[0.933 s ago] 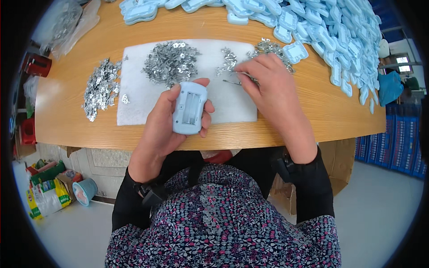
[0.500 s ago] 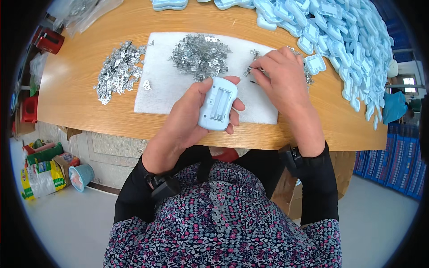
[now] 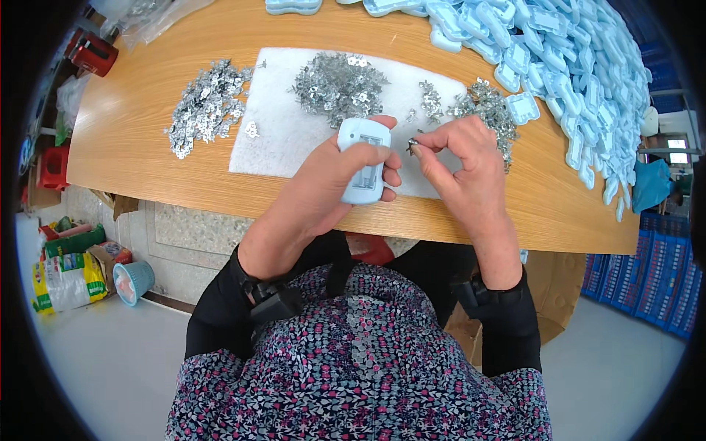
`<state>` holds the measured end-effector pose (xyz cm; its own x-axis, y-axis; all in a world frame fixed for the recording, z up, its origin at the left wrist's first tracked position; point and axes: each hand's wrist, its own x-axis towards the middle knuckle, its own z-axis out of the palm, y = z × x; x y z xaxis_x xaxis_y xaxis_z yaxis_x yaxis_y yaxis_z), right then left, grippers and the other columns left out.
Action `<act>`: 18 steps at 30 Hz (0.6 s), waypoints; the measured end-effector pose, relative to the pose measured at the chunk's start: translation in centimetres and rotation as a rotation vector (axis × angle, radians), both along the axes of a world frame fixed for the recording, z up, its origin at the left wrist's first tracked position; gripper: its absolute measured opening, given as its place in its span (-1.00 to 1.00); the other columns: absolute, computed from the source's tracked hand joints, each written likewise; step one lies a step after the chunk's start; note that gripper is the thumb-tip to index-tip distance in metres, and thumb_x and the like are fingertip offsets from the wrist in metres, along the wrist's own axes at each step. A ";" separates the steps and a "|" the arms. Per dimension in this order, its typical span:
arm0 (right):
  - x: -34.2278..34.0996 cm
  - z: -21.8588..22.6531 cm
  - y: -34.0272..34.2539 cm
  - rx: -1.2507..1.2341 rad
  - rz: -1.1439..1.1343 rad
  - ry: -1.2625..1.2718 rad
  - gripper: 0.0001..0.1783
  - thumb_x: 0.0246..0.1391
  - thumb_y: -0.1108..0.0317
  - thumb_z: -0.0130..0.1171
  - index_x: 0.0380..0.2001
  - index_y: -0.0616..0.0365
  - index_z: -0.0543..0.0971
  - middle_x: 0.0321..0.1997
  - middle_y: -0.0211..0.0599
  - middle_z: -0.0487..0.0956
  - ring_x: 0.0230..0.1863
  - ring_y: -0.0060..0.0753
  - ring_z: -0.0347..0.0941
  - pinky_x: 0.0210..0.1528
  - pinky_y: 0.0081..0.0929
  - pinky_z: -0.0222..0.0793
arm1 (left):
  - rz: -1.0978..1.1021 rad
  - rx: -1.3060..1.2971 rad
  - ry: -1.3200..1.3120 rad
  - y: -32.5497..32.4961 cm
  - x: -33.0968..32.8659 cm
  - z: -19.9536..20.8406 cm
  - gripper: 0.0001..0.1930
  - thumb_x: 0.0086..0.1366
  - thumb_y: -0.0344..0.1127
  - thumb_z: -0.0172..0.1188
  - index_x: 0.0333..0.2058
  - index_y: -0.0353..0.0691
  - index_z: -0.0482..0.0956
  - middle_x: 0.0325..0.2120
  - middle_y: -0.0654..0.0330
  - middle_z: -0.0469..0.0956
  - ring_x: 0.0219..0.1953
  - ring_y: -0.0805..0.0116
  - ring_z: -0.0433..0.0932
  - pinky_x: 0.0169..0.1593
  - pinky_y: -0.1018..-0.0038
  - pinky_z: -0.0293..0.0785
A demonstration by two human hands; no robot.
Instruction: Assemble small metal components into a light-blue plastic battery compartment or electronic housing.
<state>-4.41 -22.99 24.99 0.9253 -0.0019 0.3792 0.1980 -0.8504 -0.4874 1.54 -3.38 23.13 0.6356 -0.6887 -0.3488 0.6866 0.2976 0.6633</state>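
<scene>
My left hand (image 3: 323,173) is closed round a light blue plastic housing (image 3: 360,195), its open battery compartment facing up. The left thumb lies across that compartment and hides part of it. Just to the right, my right hand (image 3: 471,162) pinches a small metal battery contact (image 3: 413,146) between thumb and fingertips, a short way from the housing. Both hands are above the near part of a white foam sheet (image 3: 265,151). On the sheet beyond them lie a heap of metal contacts (image 3: 340,88) and a smaller cluster of contacts (image 3: 431,103).
Flat metal tabs (image 3: 206,110) are piled left of the sheet, and more metal contacts (image 3: 489,110) to its right. A large mound of light blue housings (image 3: 544,59) covers the table's far right. One housing (image 3: 522,108) lies apart beside it. A red container (image 3: 92,53) stands far left.
My right hand has come back from the small contacts with one pinched in its fingers. My left thumb has shifted from the housing's edge onto its battery compartment.
</scene>
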 end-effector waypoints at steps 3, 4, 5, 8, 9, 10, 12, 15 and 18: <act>-0.3 0.0 -0.1 0.008 -0.002 -0.008 -0.91 -0.04 0.34 0.35 -0.42 0.03 0.66 -0.36 -0.41 0.60 -0.18 -0.22 0.45 -0.08 -0.26 0.23 | -0.019 -0.019 -0.016 0.0 -0.3 -0.2 -0.44 0.28 -0.38 0.17 0.23 -0.31 0.27 -0.27 0.12 0.55 -0.26 0.35 0.59 -0.20 0.36 0.60; -0.4 0.0 -0.2 0.002 -0.007 -0.006 -0.92 -0.05 0.35 0.35 -0.42 0.03 0.66 -0.36 -0.41 0.60 -0.17 -0.23 0.45 -0.08 -0.27 0.23 | -0.020 -0.018 -0.017 0.0 -0.4 -0.3 -0.44 0.28 -0.38 0.17 0.23 -0.31 0.27 -0.27 0.12 0.55 -0.26 0.35 0.59 -0.20 0.36 0.60; -0.4 -0.1 -0.3 0.002 -0.009 -0.007 -0.92 -0.05 0.35 0.35 -0.42 0.03 0.66 -0.36 -0.41 0.60 -0.17 -0.23 0.45 -0.08 -0.27 0.23 | -0.019 -0.009 -0.025 0.1 -0.4 -0.3 -0.45 0.28 -0.37 0.15 0.24 -0.31 0.27 -0.26 0.12 0.55 -0.26 0.35 0.59 -0.19 0.36 0.60; -0.5 -0.4 -0.5 -0.024 -0.012 -0.024 -0.91 -0.06 0.36 0.35 -0.42 0.03 0.66 -0.36 -0.41 0.61 -0.17 -0.24 0.46 -0.08 -0.27 0.22 | -0.005 -0.004 -0.013 0.2 -0.6 -0.2 -0.49 0.35 -0.28 0.06 0.23 -0.30 0.29 -0.27 0.11 0.55 -0.28 0.32 0.58 -0.20 0.35 0.59; -0.6 -0.4 -0.6 -0.068 -0.013 -0.028 -0.91 -0.07 0.36 0.35 -0.42 0.03 0.66 -0.36 -0.42 0.60 -0.18 -0.24 0.45 -0.08 -0.27 0.22 | 0.008 -0.010 0.008 0.3 -0.6 0.0 -0.51 0.40 -0.20 -0.03 0.23 -0.29 0.31 -0.29 0.10 0.56 -0.30 0.30 0.58 -0.20 0.34 0.57; -0.7 -0.4 -0.6 -0.113 -0.013 -0.032 -0.91 -0.07 0.37 0.34 -0.42 0.03 0.66 -0.36 -0.42 0.60 -0.18 -0.24 0.45 -0.08 -0.27 0.22 | 0.008 -0.010 0.006 0.4 -0.4 -0.3 -0.51 0.40 -0.20 -0.03 0.23 -0.29 0.31 -0.29 0.10 0.56 -0.30 0.30 0.58 -0.20 0.34 0.57; -0.7 -0.5 -0.7 -0.143 -0.014 -0.040 -0.91 -0.08 0.37 0.34 -0.42 0.02 0.66 -0.36 -0.43 0.59 -0.19 -0.24 0.45 -0.07 -0.27 0.22 | -0.016 -0.190 0.097 0.6 0.1 -1.2 -0.48 0.51 -0.03 -0.25 0.20 -0.31 0.33 -0.33 0.05 0.59 -0.34 0.24 0.60 -0.24 0.30 0.58; -0.8 -0.5 -0.6 -0.184 -0.011 -0.053 -0.91 -0.08 0.38 0.33 -0.41 0.01 0.66 -0.36 -0.43 0.58 -0.20 -0.24 0.44 -0.07 -0.28 0.22 | -0.020 -0.187 0.088 0.5 0.3 -1.1 -0.38 0.55 0.08 -0.43 0.18 -0.32 0.36 -0.35 0.01 0.61 -0.37 0.18 0.62 -0.28 0.27 0.59; -0.9 -0.4 -0.6 -0.212 -0.011 -0.060 -0.90 -0.09 0.39 0.32 -0.41 0.00 0.66 -0.36 -0.44 0.57 -0.20 -0.25 0.43 -0.06 -0.28 0.21 | -0.033 -0.197 0.086 0.5 0.3 -1.3 -0.38 0.54 0.10 -0.41 0.17 -0.32 0.38 -0.35 0.01 0.62 -0.37 0.18 0.63 -0.30 0.25 0.59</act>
<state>-5.26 -23.63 24.57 0.9014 0.0736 0.4268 0.2114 -0.9349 -0.2851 1.82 -2.87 21.85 0.5850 -0.7692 -0.2571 0.7496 0.3919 0.5333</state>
